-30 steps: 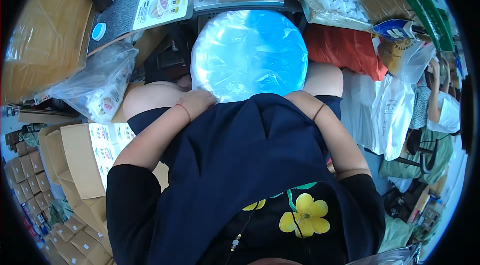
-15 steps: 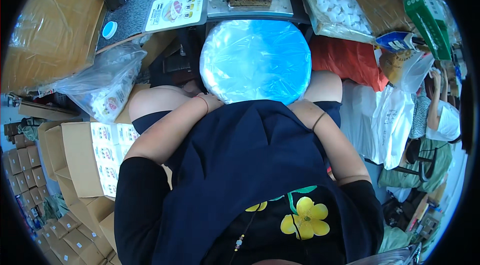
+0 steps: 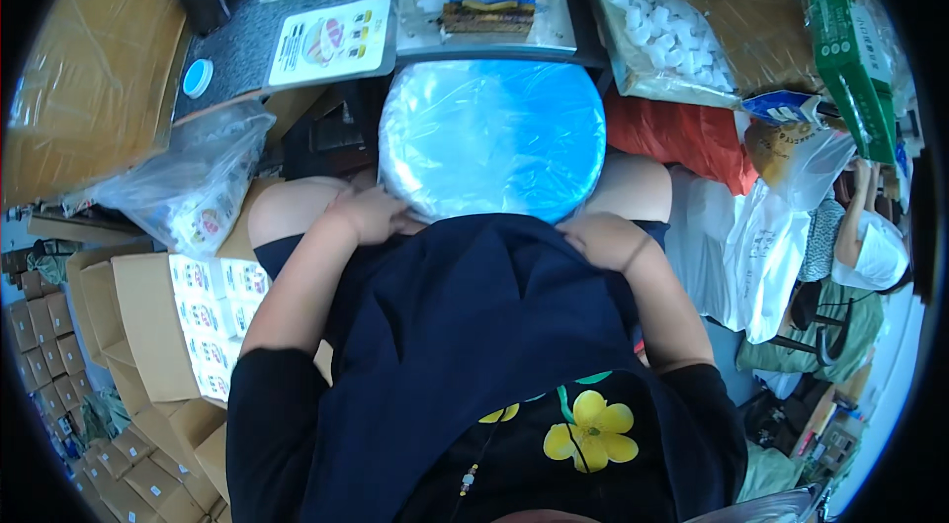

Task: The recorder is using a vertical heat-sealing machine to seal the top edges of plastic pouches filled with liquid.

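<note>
A round container (image 3: 494, 142) covered with clear plastic film, pale on its left and bright blue on its right, stands between my knees. My left hand (image 3: 374, 215) is at the container's lower left rim, its bent fingers closed at the upper edge of the dark blue apron (image 3: 474, 315) on my lap. On the other side, my right hand (image 3: 603, 240) pinches the apron's edge close to the lower right rim. Some fingertips of both hands are hidden by the cloth.
Ahead, a machine tray (image 3: 568, 14) adjoins a table with printed packets (image 3: 331, 41) and a blue-white lid (image 3: 198, 78). White pieces (image 3: 672, 34) lie in a bag at right, above a red bag (image 3: 682, 137). An open carton (image 3: 153, 325) stands left; another person (image 3: 870, 246) sits far right.
My left hand has lifted from beside the rim and shifted left, its back now showing. More of my right hand shows at the apron's edge. The whole view has tilted slightly.
</note>
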`<state>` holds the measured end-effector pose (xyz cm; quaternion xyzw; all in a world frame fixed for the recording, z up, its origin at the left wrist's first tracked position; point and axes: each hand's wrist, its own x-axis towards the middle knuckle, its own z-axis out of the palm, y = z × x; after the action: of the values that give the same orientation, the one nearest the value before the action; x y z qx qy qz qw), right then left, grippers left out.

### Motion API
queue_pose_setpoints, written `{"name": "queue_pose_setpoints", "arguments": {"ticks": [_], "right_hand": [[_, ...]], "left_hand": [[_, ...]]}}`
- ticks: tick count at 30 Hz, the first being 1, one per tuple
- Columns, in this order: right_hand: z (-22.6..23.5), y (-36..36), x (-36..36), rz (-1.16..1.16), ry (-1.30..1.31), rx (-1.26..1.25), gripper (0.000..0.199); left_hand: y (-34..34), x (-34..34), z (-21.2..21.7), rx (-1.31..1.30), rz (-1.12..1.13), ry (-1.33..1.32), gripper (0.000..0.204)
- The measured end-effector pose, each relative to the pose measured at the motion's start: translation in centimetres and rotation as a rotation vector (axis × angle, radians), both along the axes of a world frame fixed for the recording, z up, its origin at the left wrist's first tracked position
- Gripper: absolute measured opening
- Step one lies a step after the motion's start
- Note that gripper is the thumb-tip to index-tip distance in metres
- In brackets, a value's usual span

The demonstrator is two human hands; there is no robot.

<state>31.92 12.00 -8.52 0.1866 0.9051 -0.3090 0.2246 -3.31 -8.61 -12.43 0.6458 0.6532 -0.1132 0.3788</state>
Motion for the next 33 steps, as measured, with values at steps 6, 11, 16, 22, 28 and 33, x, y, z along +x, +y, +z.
{"name": "queue_pose_setpoints", "arguments": {"ticks": [6, 11, 16, 22, 28, 33], "right_hand": [[12.2, 6.2, -2.7, -0.282, 0.735, 0.419, 0.021], [13.2, 14.3, -8.1, -0.505, 0.710, 0.784, 0.021], [10.2, 17.0, -8.3, -0.306, 0.582, 0.881, 0.024], [11.5, 13.0, -7.9, -0.656, 0.961, 0.686, 0.020], [15.8, 5.9, -13.1, -0.302, 1.037, -0.003, 0.018], [16.1, 6.1, -15.0, -0.134, 0.971, 0.094, 0.014]], "left_hand": [[-0.3, 0.8, 10.3, 0.170, 0.161, -0.125, 0.041], [8.0, -3.0, 16.9, 1.323, 0.425, 0.221, 0.067], [6.2, -6.7, 10.2, 0.936, 0.239, 0.600, 0.060], [6.0, -3.5, 12.7, 1.045, 0.850, -0.492, 0.014], [8.8, 2.5, 14.0, 0.754, 0.727, -0.683, 0.027], [9.4, 5.4, 12.9, 0.513, 0.783, -1.089, 0.031]]}}
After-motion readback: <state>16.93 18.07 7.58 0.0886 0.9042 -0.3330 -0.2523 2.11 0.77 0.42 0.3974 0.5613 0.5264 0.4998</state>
